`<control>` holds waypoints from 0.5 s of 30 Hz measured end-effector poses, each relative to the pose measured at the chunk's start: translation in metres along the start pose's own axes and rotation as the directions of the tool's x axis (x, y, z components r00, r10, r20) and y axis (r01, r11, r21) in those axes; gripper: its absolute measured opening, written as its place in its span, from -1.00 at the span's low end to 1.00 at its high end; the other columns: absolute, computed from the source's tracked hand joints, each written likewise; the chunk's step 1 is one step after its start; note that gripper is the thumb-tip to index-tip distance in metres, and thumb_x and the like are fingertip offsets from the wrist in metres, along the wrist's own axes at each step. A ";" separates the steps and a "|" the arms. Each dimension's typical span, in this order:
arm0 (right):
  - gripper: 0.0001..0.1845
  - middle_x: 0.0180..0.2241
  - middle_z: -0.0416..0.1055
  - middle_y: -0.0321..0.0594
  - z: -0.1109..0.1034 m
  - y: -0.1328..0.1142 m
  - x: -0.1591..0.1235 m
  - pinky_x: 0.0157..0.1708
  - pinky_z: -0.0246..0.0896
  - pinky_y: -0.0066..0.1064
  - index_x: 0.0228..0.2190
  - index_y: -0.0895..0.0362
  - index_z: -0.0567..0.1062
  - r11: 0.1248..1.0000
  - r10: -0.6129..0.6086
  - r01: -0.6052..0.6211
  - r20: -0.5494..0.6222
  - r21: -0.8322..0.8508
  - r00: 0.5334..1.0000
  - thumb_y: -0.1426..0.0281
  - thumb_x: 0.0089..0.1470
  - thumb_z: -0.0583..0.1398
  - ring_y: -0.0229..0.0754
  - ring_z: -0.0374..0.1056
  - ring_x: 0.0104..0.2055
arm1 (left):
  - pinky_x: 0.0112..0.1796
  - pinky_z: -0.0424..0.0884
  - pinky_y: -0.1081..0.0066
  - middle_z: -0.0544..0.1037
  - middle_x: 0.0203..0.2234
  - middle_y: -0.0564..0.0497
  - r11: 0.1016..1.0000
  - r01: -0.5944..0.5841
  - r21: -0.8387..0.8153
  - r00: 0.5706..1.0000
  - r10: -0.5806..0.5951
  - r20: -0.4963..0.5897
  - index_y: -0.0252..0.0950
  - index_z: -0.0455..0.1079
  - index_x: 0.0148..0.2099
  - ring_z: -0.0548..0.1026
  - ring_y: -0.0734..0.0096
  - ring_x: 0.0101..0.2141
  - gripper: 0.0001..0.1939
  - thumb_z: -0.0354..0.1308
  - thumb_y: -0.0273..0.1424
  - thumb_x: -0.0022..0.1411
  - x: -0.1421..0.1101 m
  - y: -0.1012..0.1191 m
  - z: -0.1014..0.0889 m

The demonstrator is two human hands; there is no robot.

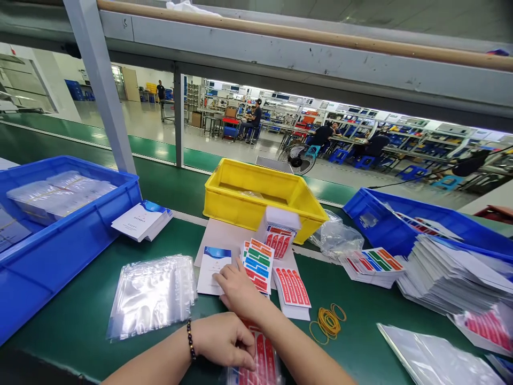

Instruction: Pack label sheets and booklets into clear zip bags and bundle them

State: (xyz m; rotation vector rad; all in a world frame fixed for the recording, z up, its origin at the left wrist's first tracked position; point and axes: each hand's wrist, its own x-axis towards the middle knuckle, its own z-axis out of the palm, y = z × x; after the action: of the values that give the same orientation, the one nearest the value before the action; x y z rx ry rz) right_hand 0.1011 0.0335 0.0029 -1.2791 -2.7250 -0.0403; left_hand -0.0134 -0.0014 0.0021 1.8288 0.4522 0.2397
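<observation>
My left hand (226, 339), with a beaded bracelet at the wrist, is closed on a clear plastic bag (264, 366) with red sticker sheets in it, at the table's near edge. Crossing above it, my right hand (238, 286) rests its parted fingertips on a white-and-blue booklet (212, 267). Right beside those fingers lie multicoloured sticker sheets (258, 264). A stack of red sticker sheets (292, 291) is a little further right. To the left sits a pile of clear plastic bags (154, 294).
A yellow bin (264, 187) stands behind the sheets. Blue bins (72, 235) flank the table, the right one (425, 216) behind stacked papers (452, 272). Rubber bands (328, 323) lie right of the red stickers. More booklets (142, 219) sit by the left bin. An overhead beam crosses above.
</observation>
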 end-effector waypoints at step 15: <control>-0.71 -0.38 0.40 -0.15 -0.057 0.024 -0.064 -0.17 0.16 -0.14 -0.20 0.14 0.40 0.977 -0.001 0.122 -0.564 0.176 0.826 0.61 0.05 0.03 -0.17 0.31 -0.34 | -0.74 0.00 0.54 0.25 -0.73 0.15 0.581 -0.157 -0.799 0.911 -0.226 -0.344 -0.36 0.34 -0.02 0.07 0.62 -0.78 -0.06 -0.29 0.30 -0.09 0.011 -0.007 -0.001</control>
State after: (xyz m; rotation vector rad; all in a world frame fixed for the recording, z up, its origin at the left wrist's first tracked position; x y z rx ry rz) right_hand 0.1661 -0.0046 0.0502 -0.9304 -2.1903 -0.1189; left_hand -0.0052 0.0051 -0.0047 0.8190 0.5487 0.7017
